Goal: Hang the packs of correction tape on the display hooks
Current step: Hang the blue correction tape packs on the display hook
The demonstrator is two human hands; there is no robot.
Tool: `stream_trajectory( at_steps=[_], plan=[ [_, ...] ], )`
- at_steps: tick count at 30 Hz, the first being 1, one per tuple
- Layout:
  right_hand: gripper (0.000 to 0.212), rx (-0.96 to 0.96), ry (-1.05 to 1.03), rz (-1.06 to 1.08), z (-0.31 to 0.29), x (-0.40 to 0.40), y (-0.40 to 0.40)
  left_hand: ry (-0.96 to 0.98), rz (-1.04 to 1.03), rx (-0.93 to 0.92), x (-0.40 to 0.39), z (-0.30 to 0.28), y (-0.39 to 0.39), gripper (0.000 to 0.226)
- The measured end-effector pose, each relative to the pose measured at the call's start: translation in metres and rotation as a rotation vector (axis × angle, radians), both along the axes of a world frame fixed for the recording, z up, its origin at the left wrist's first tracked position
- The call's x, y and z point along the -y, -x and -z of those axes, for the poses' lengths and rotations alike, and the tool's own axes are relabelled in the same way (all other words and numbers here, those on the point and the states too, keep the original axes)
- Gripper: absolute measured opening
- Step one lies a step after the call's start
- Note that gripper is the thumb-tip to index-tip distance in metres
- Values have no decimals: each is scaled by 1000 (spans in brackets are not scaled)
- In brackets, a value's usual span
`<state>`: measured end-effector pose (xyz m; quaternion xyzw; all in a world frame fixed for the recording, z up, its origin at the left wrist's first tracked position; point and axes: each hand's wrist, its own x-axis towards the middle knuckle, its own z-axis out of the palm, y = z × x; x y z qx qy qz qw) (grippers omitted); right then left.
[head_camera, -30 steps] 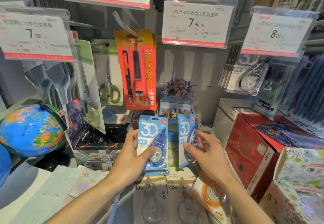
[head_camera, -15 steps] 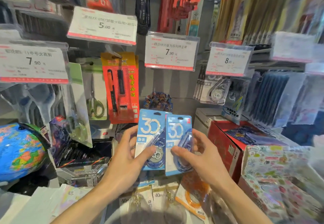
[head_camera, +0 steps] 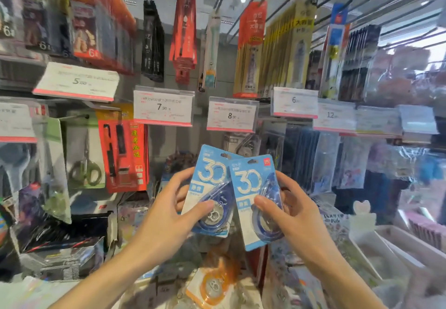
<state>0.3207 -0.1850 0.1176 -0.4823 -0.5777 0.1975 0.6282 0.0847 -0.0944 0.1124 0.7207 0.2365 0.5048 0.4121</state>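
packs (head_camera: 212, 188) of correction tape are sitting up in front of the display, one in each hand, not yet on any hook. the left hand (head_camera: 169, 221) is pinching the left pack, thumb across the clear blister and fingers behind the card. the right hand (head_camera: 287, 214) is gripping the right pack (head_camera: 253, 188) the same way, its card overlapping the left one's edge. each looks light: a thin blue card, fairly stiff but likely to bend at the corners, with a smooth plastic bubble that could be slipping under a thumb. holding low on the bubble, as both hands are doing, is leaving the punched hang hole (head_camera: 252, 161) at the top edge free, which is the part that must be meeting the hook; pinching the card edges just below that hole would probably be giving steadier aim. behind the packs, near the 8.00 price tag (head_camera: 232, 115), similar tape packs (head_camera: 243, 144) are hanging, blurred. an orange pack (head_camera: 214, 284) is lying below, near the bottom edge of the display.
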Motion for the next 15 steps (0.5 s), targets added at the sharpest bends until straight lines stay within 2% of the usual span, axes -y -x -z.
stream_trajectory(
  at_steps=[4,8,15],
  plan=[
    [71,11,-35,-33,0,15,-51,-79,-50,-24,21,-15,-37,56],
    [55,-2,-45,-75,2,27,-95,-168,-125,-48,39,-33,-67,58],
    [51,-47,-24,-149,-7,31,-121,-284,-255,-57,48,-70,-67,61]
  ],
)
